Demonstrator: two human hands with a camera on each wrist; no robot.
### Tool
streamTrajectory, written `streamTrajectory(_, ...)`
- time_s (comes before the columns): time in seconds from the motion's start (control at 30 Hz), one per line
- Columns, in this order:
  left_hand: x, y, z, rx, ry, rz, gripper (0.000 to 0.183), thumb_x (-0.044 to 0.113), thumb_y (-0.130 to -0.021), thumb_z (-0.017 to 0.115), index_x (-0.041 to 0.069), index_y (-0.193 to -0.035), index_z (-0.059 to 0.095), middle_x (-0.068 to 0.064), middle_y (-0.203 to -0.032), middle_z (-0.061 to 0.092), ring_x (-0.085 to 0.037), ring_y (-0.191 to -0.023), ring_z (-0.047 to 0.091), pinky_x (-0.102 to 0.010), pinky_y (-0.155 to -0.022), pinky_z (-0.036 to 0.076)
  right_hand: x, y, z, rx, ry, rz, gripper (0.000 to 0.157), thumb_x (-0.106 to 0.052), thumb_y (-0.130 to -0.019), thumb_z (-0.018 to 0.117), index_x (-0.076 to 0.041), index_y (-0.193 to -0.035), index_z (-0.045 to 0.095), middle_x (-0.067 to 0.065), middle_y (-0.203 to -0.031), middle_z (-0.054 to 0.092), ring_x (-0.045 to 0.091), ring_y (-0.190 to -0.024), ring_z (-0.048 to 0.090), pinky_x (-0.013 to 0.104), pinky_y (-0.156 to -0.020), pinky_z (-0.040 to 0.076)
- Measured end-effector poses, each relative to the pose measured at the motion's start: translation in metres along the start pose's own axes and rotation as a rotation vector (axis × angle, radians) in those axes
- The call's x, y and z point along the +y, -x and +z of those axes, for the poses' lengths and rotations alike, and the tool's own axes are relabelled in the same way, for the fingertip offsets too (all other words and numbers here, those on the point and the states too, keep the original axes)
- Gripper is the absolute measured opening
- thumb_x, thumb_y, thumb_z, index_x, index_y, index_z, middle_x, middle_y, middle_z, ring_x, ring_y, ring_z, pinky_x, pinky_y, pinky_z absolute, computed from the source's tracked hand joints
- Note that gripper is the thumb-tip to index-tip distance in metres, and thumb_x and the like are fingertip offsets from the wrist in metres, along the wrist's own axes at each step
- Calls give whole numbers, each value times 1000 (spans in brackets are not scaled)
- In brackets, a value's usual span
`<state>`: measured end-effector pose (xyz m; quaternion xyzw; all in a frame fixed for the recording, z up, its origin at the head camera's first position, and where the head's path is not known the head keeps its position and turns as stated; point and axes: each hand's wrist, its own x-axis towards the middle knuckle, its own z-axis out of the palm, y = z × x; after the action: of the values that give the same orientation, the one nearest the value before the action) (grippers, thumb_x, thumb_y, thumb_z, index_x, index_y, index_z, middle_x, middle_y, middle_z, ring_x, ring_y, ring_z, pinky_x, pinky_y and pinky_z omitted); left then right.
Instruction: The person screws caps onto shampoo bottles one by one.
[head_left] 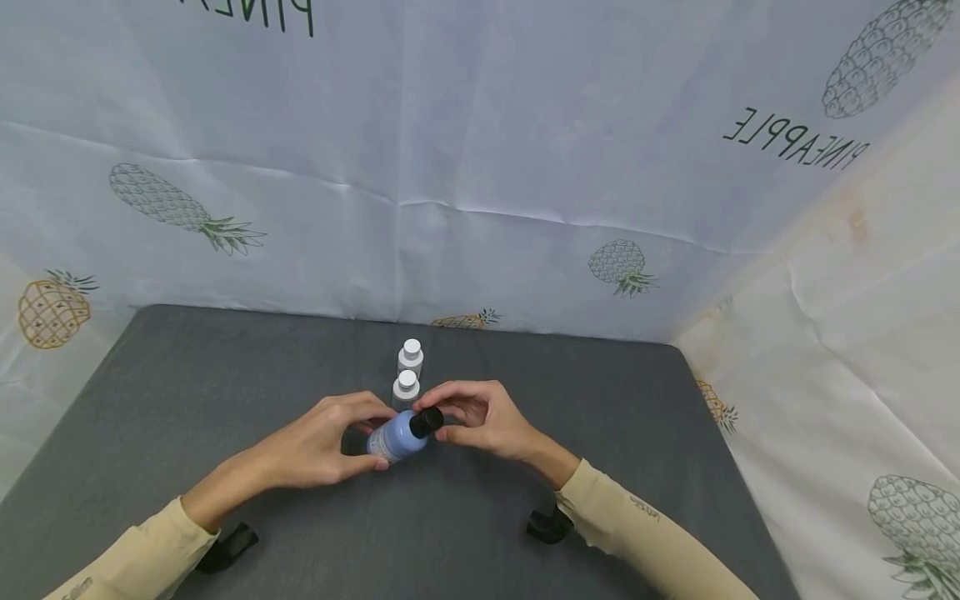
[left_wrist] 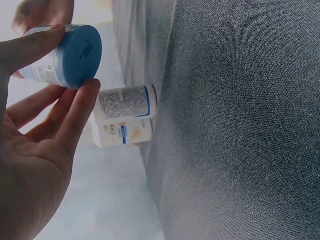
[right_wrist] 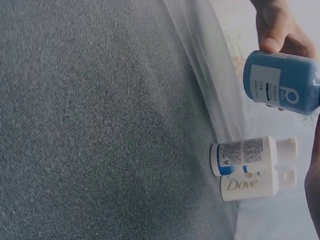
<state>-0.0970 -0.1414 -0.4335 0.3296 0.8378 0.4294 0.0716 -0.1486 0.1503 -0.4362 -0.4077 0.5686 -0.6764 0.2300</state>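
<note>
A blue bottle (head_left: pixel 393 438) with a black cap (head_left: pixel 427 422) is tilted, cap toward the right. My left hand (head_left: pixel 326 443) grips its lower body between thumb and fingers. The flat blue base, with small print, faces the left wrist camera. My right hand (head_left: pixel 495 421) is at the cap, thumb on one side and fingertips on the other, pinching it. In the right wrist view the bottle's pale label (right_wrist: pixel 272 85) shows, while the cap is mostly cut off at the frame's edge. Just behind the bottle stand two white bottles, a nearer one (head_left: pixel 406 388) and a farther one (head_left: pixel 411 357).
The white bottles stand upright close together on the grey cloth-covered table (head_left: pixel 262 358); one carries a Dove label (right_wrist: pixel 242 185). A curtain (head_left: pixel 480 150) printed with pineapples hangs behind the table's far edge. Black devices (head_left: pixel 550 527) show under both sleeves.
</note>
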Motion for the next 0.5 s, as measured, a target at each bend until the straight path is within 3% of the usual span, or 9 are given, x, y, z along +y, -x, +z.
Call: streamTrajectory(0.5, 1, 2, 1, 3, -20, -7, 43, 25, -94, 88, 9, -132, 73, 1, -121, 73, -12, -109, 74, -33, -94, 67, 1, 3, 3, 98, 110, 40, 39, 9, -91, 80, 20, -124, 62, 49, -124, 59, 4, -118, 71, 27, -109, 60)
